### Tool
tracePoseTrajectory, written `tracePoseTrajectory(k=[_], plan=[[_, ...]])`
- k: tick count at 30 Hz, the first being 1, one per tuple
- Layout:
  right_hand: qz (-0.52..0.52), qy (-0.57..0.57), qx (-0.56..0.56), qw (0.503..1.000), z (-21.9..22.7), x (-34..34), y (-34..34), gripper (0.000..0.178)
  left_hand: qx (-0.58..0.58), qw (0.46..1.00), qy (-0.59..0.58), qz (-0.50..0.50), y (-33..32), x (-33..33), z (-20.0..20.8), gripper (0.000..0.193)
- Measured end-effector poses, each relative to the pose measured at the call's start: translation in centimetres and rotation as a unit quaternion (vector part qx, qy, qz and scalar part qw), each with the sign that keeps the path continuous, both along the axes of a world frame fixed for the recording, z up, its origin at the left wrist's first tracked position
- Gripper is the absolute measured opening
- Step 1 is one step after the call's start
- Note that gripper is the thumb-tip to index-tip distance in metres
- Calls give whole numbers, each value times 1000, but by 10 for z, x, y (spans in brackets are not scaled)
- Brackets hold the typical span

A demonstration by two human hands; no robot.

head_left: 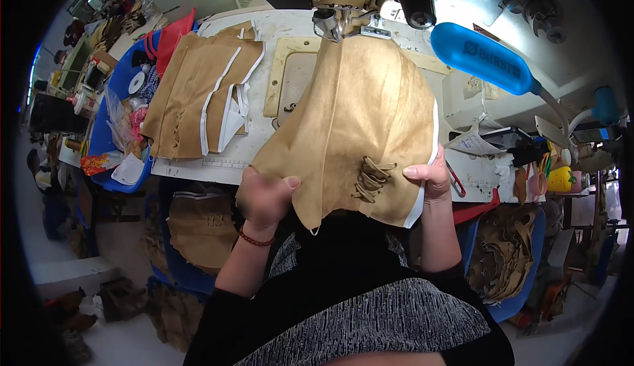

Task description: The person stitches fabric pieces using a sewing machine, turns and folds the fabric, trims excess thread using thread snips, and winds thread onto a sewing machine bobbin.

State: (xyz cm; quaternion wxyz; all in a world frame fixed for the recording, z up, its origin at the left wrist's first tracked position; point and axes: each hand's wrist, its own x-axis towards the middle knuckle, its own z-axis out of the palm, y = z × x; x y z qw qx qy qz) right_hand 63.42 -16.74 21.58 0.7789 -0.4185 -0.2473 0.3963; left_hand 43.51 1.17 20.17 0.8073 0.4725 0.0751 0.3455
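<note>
A tan suede-like garment panel (370,102) spreads from the sewing machine's needle area (337,26) down toward me. It has a seam down its left part, crossed brown lacing (374,178) near its lower edge and a white strip along its right edge. My left hand (264,194) is closed on its lower left edge, thumb on top; the hand is slightly blurred. On the right edge, beside the white strip, my right hand (432,173) grips the panel with the thumb over it and the fingers hidden beneath. The panel's far end lies under the machine head.
Left on the white table lie stacked tan panels (191,95) with white strips. Blue bins stand around: one with thread and bags (119,174), another with tan pieces (505,254). A blue lamp (485,59) hangs at right, above red-handled scissors (456,180).
</note>
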Motion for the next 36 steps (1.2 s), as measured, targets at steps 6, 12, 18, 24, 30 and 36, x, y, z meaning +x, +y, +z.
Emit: tracePoseTrajectory(k=[6, 12, 18, 24, 30, 36], plan=[[-15, 49, 13, 999, 7, 2, 9, 58, -44, 999, -24, -1, 2, 9, 6, 34], [-24, 40, 36, 998, 10, 11, 17, 59, -59, 998, -22, -2, 6, 22, 10, 32], [-25, 72, 84, 994, 21, 18, 27, 52, -52, 998, -41, 4, 10, 38, 15, 31], [-4, 73, 105, 992, 21, 31, 37, 50, -76, 996, -36, 2, 20, 51, 22, 31], [2, 71, 107, 992, 23, 48, 39, 47, -59, 997, -42, 8, 21, 64, 31, 29], [20, 69, 106, 992, 27, 67, 45, 42, -49, 998, -30, 11, 26, 77, 37, 30]])
